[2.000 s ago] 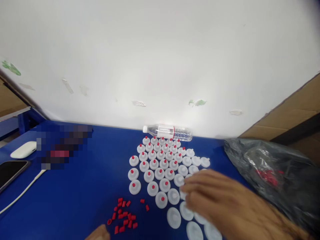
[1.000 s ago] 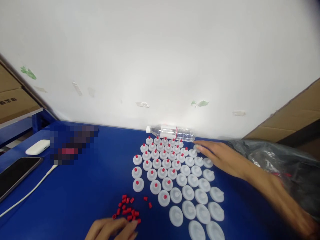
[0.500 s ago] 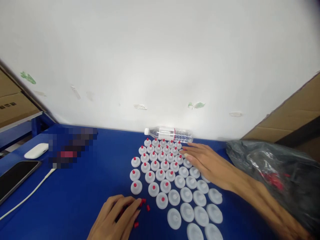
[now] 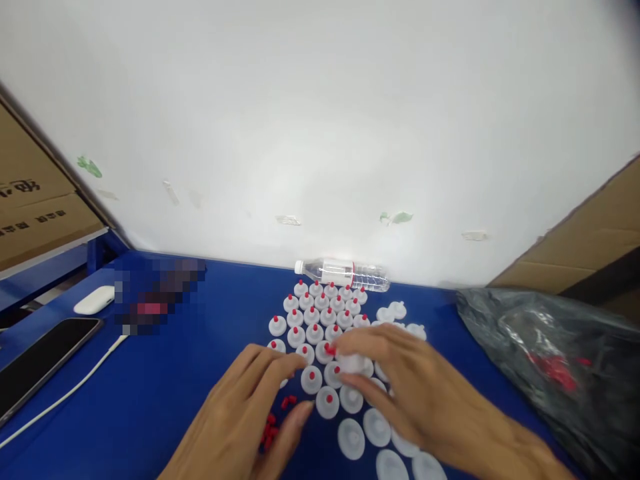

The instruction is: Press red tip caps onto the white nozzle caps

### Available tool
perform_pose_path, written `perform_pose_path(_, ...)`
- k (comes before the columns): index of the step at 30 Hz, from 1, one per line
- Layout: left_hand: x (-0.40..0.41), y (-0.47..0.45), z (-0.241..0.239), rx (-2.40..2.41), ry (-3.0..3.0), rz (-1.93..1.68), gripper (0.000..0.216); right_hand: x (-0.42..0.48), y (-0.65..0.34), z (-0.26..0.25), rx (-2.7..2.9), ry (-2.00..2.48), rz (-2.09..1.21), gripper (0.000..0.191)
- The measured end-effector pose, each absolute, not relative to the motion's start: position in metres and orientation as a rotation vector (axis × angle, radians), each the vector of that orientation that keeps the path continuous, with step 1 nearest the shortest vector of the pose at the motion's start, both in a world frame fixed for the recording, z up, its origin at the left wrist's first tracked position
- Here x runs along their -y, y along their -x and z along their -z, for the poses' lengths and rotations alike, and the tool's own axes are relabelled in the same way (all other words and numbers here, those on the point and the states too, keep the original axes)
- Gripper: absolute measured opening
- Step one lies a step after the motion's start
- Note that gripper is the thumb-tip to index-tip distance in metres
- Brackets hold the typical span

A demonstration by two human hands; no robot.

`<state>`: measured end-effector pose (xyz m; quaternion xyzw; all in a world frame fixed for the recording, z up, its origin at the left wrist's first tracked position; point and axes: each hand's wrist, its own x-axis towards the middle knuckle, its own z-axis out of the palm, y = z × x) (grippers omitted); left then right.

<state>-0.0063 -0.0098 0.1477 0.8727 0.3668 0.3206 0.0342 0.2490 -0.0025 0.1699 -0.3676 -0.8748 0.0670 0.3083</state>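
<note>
A white plastic cap (image 4: 351, 363) sits pinched between the fingers of the right hand (image 4: 410, 393), raised just over the middle of the cap array (image 4: 330, 333) on the blue table (image 4: 190, 373). A small red plug (image 4: 329, 349) shows at the fingertips above it; whether it is seated in the cap or only touching cannot be told. The left hand (image 4: 245, 413) lies beside it with fingers loosely curled and spread, fingertips near the caps; nothing can be seen in its grip. Its palm covers part of the loose red plugs (image 4: 273, 427), so only a few show. The right hand hides several caps in the rows beneath it, and the bottom edge cuts off the nearest bare caps (image 4: 395, 463) and both wrists. Behind the array a clear water bottle (image 4: 345, 275) lies against the white wall (image 4: 320, 133). A black plastic bag (image 4: 545, 360) crowds the right side. Open blue surface stretches left toward a white cable (image 4: 65, 393), a phone (image 4: 40, 363) and a white case (image 4: 94, 300); a pixelated patch there cannot be made out.
</note>
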Motion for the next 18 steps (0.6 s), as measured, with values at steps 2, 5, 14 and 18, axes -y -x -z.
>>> perform_pose_path(2, 0.0, -0.002, -0.149, -0.983, -2.794, -0.97, 0.017, 0.011, -0.234, -0.164, 2.335, 0.876, -0.228, 0.013)
perform_pose_path(5, -0.013, -0.01, -0.145, -0.769, -2.91, -1.051, 0.031, 0.016, -0.222, -0.159, 2.353, 0.789, -0.181, 0.01)
perform_pose_path(14, -0.03, 0.025, -0.145, -0.879, -2.668, -1.183, 0.032, -0.015, -0.273, -0.175, 2.315, 1.033, 0.087, 0.021)
perform_pose_path(18, -0.034, 0.029, -0.139, -0.785, -2.758, -1.135, 0.023, -0.04, -0.303, -0.162, 2.228, 1.383, -0.069, 0.028)
